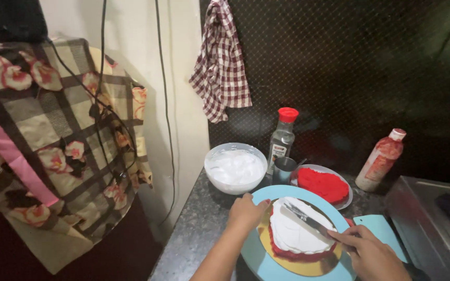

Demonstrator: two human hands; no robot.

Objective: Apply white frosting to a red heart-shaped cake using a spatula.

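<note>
Lower centre: my left hand [246,211] rests fingers flat on the light-blue round turntable [259,260], steadying it; my right hand [368,252] grips the flat metal spatula [305,219], blade laid across the white-creamed red heart-shaped cake [295,237].

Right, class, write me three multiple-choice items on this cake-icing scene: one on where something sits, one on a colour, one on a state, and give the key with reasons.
1. Where is the bowl of white cream?
A. Behind the turntable, at the counter's left corner
B. Inside the steel sink
C. On the red cake layer

2. What colour is the cap of the clear bottle?
A. Blue
B. Red
C. White

3. What state is the top of the heart-shaped cake in?
A. Bare red sponge
B. Covered with white cream
C. Cut into slices

Key:
1 A: the bowl of white cream stands beyond the blue turntable, near the wall.
2 B: the clear bottle carries a red cap.
3 B: the heart-shaped cake is white on top, red only at its sides, with the right hand laying a palette knife across it and the left hand on the turntable rim.
</note>
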